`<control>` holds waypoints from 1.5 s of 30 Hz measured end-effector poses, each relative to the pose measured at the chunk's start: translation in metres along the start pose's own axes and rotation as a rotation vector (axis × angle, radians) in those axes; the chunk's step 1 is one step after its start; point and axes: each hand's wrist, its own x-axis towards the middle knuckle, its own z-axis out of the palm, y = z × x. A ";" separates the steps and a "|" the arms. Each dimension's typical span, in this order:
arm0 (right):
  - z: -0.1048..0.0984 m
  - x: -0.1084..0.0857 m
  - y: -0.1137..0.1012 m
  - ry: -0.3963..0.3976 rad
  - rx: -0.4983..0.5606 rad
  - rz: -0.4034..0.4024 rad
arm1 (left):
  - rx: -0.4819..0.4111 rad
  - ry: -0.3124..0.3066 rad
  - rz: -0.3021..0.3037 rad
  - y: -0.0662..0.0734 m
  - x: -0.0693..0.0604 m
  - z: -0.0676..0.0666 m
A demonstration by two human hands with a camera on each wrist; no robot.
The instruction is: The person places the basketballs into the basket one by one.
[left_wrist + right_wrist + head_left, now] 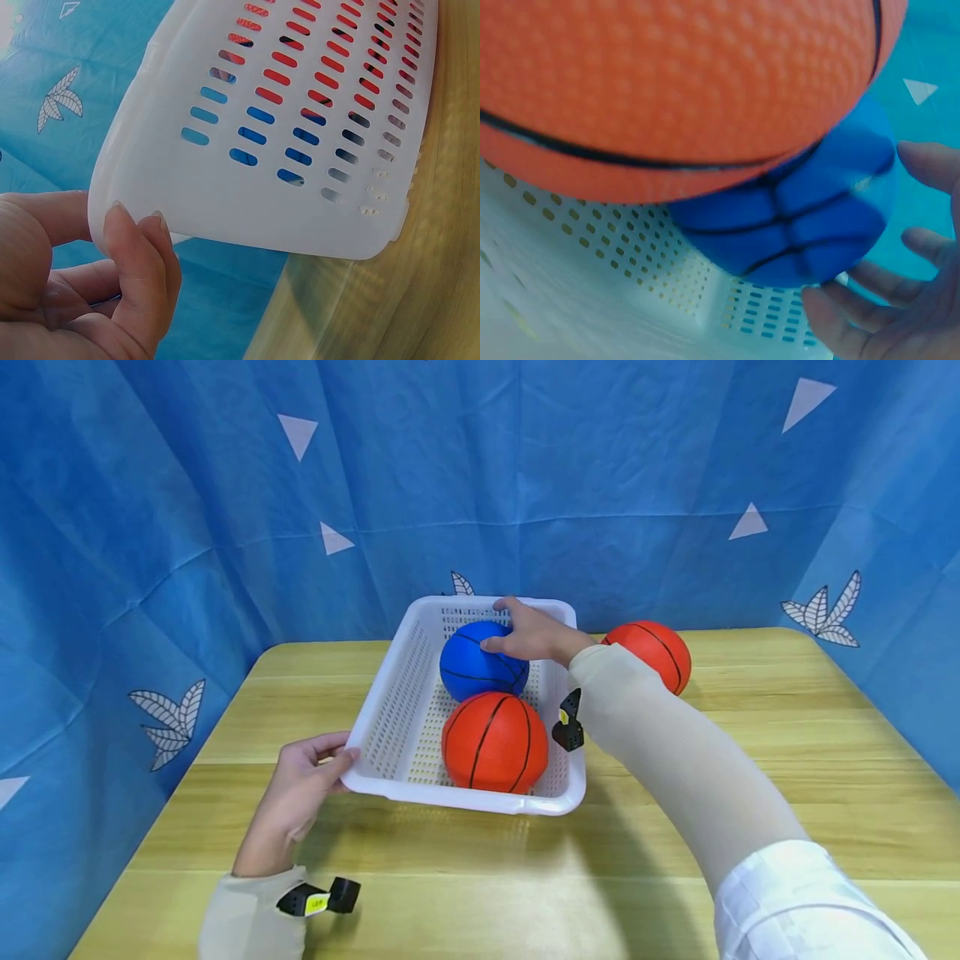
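A white perforated plastic basket point(405, 710) holds a blue toy basketball point(468, 668) at its far end and an orange-red toy basketball point(495, 743) nearer. My left hand point(307, 777) pinches the near left corner of the basket's rim between thumb and fingers. My right hand point(532, 633) reaches over the far right side, its thumb at the blue ball and its fingers spread towards the far rim. In the right wrist view, the fingertips point(817, 307) lie beside the blue ball point(795, 225); how firmly they touch is unclear.
Another orange-red ball point(656, 652) sits on the wooden table point(787, 752) right of the basket, partly behind my right sleeve. A blue patterned curtain point(480, 468) hangs behind the table and along both sides. A shadow falls on the table below the basket's near edge.
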 end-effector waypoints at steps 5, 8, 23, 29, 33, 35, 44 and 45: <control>0.001 0.000 -0.004 0.023 -0.024 -0.058 | -0.004 -0.004 0.007 0.002 0.002 0.002; -0.001 -0.001 -0.003 0.037 -0.048 -0.054 | -0.005 -0.007 0.009 0.002 0.003 0.003; -0.007 -0.006 0.002 -0.006 -0.097 -0.077 | -0.002 -0.009 0.003 0.001 0.007 0.001; -0.018 -0.011 0.009 0.018 -0.117 -0.060 | -0.016 -0.003 -0.009 0.000 0.005 0.001; -0.032 -0.017 0.027 0.108 -0.106 0.005 | -0.017 0.007 -0.016 -0.001 0.004 0.001; -0.041 -0.023 0.040 0.155 -0.086 0.052 | -0.018 0.008 -0.016 -0.001 0.004 0.001; -0.060 -0.050 0.102 0.346 -0.160 0.249 | -0.019 -0.010 -0.003 -0.001 0.004 -0.001; -0.059 -0.053 0.108 0.344 -0.153 0.264 | -0.018 -0.014 -0.002 -0.001 0.004 -0.001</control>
